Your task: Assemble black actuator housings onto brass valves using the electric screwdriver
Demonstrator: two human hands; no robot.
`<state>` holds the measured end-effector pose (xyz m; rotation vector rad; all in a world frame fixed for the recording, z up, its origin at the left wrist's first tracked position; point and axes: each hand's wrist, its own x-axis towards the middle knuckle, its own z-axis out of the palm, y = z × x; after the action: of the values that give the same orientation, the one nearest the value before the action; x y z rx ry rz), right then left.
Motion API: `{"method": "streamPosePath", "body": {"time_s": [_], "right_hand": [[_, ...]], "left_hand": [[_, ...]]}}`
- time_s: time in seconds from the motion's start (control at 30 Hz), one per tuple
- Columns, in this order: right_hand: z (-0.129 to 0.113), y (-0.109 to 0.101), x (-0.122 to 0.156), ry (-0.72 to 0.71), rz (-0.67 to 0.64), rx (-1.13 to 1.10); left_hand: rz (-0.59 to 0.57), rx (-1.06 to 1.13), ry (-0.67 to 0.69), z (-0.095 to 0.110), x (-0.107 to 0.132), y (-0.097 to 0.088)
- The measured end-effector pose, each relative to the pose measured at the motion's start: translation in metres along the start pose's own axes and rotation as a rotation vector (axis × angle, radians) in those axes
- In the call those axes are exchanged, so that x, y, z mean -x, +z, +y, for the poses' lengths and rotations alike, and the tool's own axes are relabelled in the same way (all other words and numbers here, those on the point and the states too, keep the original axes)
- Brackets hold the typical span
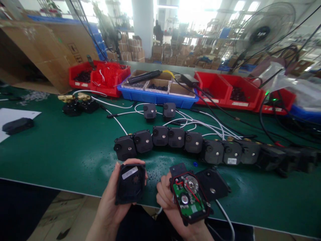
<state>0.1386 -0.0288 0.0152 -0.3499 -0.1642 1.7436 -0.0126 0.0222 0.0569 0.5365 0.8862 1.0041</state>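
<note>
My left hand (114,194) is wrapped round a hollow black plastic housing cover (131,187), its inside turned up and a white printed label near its top. In my right hand (168,194) is an opened black device housing (190,197). A green circuit board, red wires and a round metal part show inside it, with a dark red seal round the rim. Cover and housing are held apart, above the front edge of the bench. Just right of the opened housing lies another black housing (213,184); a white cable runs down near it.
A curved row of closed black housings (177,137) crosses the green bench (82,150), white cables behind. Red bins (213,88) and a blue tray (157,97) bearing a black-handled tool (144,77) stand at the back. A cardboard box (52,50) is at left.
</note>
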Motion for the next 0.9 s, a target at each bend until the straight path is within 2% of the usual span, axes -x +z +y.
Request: {"method": "streamPosePath", "body": {"time_s": [0.23, 0.5, 0.63, 0.77, 0.9], "right_hand": [[0.001, 0.002, 0.001, 0.017, 0.014, -0.023], [0.003, 0.000, 0.000, 0.020, 0.128, -0.089], [0.003, -0.002, 0.001, 0.044, 0.124, -0.129], [0.003, -0.003, 0.001, 0.035, 0.120, -0.086], [0.003, -0.004, 0.002, 0.014, 0.133, -0.036]], "left_hand": [[-0.011, 0.005, 0.004, -0.001, 0.000, -0.001], [-0.056, 0.041, -0.001, 0.002, -0.002, 0.001], [-0.113, 0.085, -0.030, 0.002, -0.005, -0.005], [-0.206, 0.136, -0.080, 0.001, -0.009, -0.013], [-0.238, 0.211, -0.097, 0.002, -0.010, -0.016]]}}
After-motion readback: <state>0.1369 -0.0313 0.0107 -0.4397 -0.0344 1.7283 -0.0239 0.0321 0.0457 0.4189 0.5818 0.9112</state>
